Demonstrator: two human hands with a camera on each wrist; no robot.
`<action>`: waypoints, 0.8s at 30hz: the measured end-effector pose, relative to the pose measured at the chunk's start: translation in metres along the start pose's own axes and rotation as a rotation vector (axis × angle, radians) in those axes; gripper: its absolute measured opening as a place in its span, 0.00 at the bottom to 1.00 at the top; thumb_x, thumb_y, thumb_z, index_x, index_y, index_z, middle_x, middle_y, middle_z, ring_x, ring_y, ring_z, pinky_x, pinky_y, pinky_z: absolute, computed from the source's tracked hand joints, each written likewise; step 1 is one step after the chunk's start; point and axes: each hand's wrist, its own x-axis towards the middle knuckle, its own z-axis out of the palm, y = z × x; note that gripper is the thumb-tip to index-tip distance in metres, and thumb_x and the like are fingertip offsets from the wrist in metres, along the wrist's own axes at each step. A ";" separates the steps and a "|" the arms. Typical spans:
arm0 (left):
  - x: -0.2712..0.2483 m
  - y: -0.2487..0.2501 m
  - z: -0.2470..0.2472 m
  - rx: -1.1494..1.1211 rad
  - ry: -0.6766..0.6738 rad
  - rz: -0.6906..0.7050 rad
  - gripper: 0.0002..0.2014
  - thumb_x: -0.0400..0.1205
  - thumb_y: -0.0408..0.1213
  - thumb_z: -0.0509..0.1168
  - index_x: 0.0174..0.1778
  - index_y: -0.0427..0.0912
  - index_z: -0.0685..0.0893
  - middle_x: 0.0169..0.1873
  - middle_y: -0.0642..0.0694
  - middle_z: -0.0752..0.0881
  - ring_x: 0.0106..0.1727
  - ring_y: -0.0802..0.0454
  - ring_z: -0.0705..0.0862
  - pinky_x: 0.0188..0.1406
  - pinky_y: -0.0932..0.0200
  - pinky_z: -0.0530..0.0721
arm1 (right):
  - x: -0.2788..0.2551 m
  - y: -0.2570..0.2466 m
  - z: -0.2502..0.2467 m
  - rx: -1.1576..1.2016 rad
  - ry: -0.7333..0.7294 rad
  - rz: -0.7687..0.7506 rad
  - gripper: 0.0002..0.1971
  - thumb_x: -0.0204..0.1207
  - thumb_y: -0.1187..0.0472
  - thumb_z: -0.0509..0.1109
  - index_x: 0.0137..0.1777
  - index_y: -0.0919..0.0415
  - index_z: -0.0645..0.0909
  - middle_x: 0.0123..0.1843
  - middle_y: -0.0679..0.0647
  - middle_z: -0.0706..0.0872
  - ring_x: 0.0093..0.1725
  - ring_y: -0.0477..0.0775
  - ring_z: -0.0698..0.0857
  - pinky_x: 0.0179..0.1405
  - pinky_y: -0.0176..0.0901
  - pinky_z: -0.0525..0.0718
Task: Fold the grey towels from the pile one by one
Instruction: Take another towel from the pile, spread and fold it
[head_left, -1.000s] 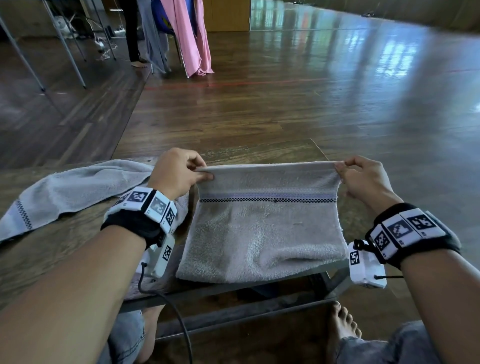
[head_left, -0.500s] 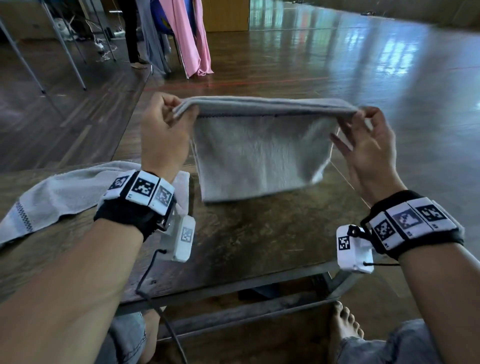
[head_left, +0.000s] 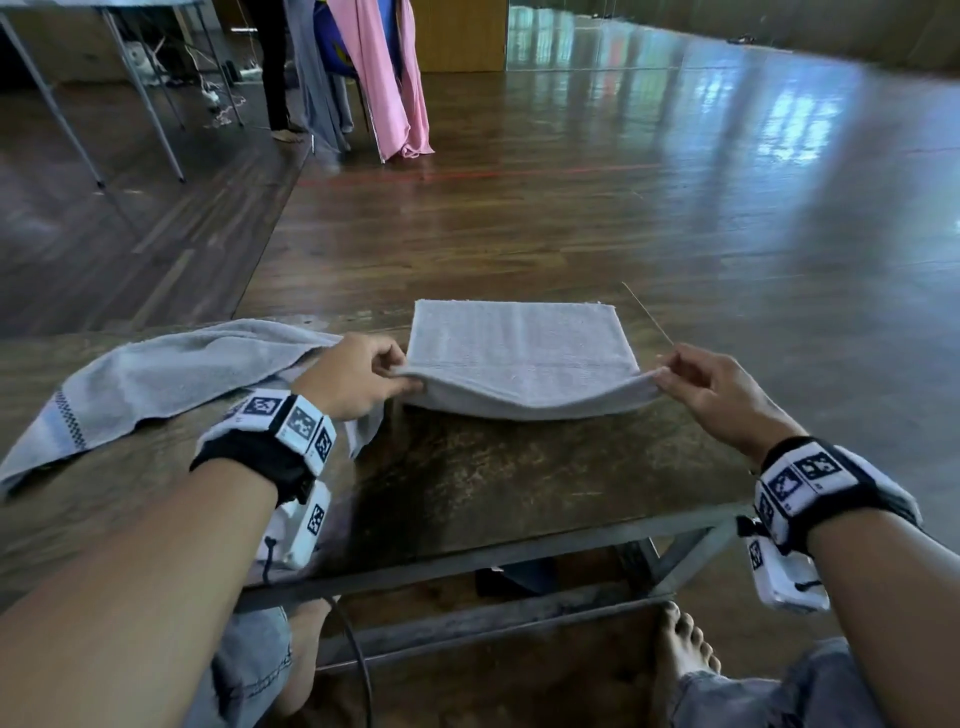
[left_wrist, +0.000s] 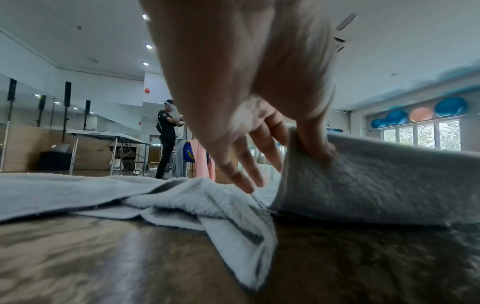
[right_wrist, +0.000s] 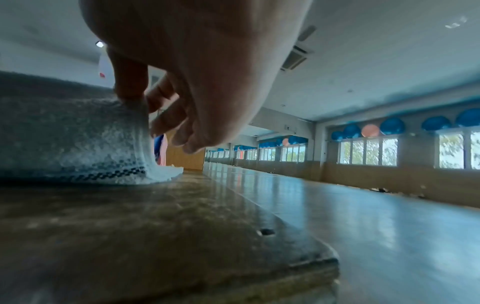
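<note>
A folded grey towel (head_left: 519, 348) lies flat at the far right part of the wooden table (head_left: 509, 478). My left hand (head_left: 363, 376) pinches its near left corner and my right hand (head_left: 696, 379) pinches its near right corner, both holding the near edge slightly raised off the table. In the left wrist view the thumb and fingers (left_wrist: 314, 144) clamp the towel's edge (left_wrist: 376, 181). The right wrist view shows my thumb (right_wrist: 130, 82) pressing the towel's corner (right_wrist: 78, 133), whose checked stripe shows near the table. A second grey towel (head_left: 166, 374) lies loose and unfolded at the left.
The table's far edge and right edge run close to the folded towel. Beyond lies open wooden floor (head_left: 623, 182). A person (left_wrist: 166, 139) stands far off by hanging pink and grey cloths (head_left: 384, 73) and other tables (head_left: 104, 78). My bare feet (head_left: 685, 644) are under the table.
The towel was spread at the near edge, then lifted in the air by both hands, and now lies folded over on the far part of the table with both hands still at its near corners.
</note>
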 end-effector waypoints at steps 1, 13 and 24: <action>-0.001 0.000 -0.001 0.015 -0.047 -0.014 0.14 0.74 0.43 0.80 0.41 0.38 0.84 0.34 0.39 0.90 0.29 0.58 0.81 0.36 0.62 0.78 | -0.002 0.001 -0.001 -0.033 -0.017 0.004 0.07 0.85 0.57 0.71 0.44 0.52 0.84 0.30 0.41 0.84 0.28 0.43 0.74 0.28 0.34 0.72; 0.010 0.002 -0.022 0.154 -0.651 -0.305 0.29 0.64 0.59 0.79 0.45 0.36 0.87 0.26 0.43 0.85 0.22 0.53 0.81 0.17 0.64 0.71 | 0.004 -0.019 -0.019 0.125 -0.361 0.356 0.12 0.83 0.58 0.72 0.38 0.58 0.90 0.36 0.54 0.92 0.31 0.51 0.89 0.27 0.37 0.85; 0.047 -0.016 0.028 0.237 0.160 -0.056 0.08 0.81 0.44 0.72 0.38 0.46 0.87 0.36 0.51 0.85 0.41 0.50 0.84 0.39 0.57 0.74 | 0.047 0.005 0.021 -0.253 0.198 0.287 0.08 0.76 0.50 0.80 0.40 0.53 0.87 0.43 0.49 0.89 0.46 0.51 0.86 0.45 0.39 0.77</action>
